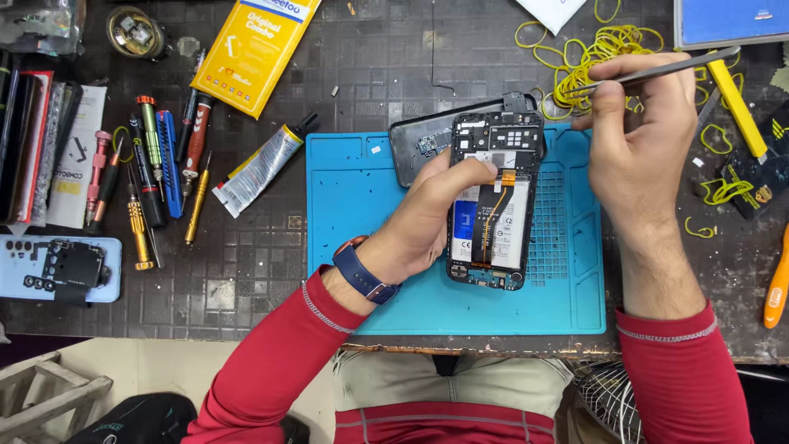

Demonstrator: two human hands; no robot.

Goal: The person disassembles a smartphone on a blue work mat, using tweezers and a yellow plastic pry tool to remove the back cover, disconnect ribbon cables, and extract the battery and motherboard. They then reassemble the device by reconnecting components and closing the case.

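A yellow rectangular package [253, 51] lies tilted at the far left of the dark table [246, 271], with a silver glue tube [261, 168] just near of it. On the blue mat [370, 247], the left hand [427, 218] clasps 1 opened phone [493, 197] by its left edge, thumb on the internals. The right hand [637, 136] pinches metal tweezers [657, 72] closed-fingered, just right of the phone's far end.

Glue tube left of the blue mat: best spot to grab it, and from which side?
Take the glue tube across its flat silver body near the middle, coming from above. It lies flat and diagonal, black nozzle up-right by the blue mat, with bare table on both long sides. Avoid the crimped lower-left end; it's thin.
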